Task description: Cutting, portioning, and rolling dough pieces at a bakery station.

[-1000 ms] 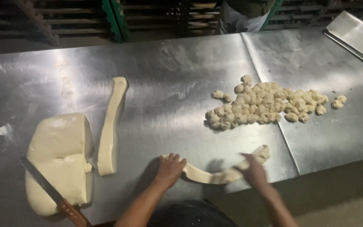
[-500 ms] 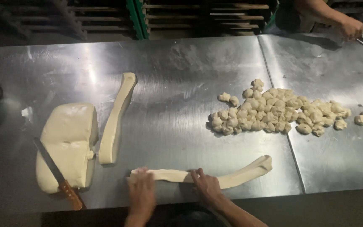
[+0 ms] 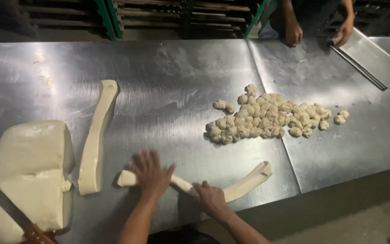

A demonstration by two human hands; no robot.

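Observation:
A long rope of pale dough (image 3: pixel 244 181) lies across the near edge of the steel table (image 3: pixel 172 81). My left hand (image 3: pixel 150 171) presses flat on its left part, fingers spread. My right hand (image 3: pixel 209 198) lies on the rope's middle, fingers curled over it. The rope's right end curves up, away from me, and its left end pokes out beyond my left hand.
A big slab of dough (image 3: pixel 25 174) with a knife (image 3: pixel 12 212) on it sits at the left. A cut strip of dough (image 3: pixel 96 135) lies beside it. Several small dough pieces (image 3: pixel 267 118) are piled at the right. Another person's hands (image 3: pixel 294 32) hold a metal tray (image 3: pixel 369 56) at the far edge.
Both my hands have shifted along the dough rope. The view has moved, and another person's hands with a tray now show at the top right.

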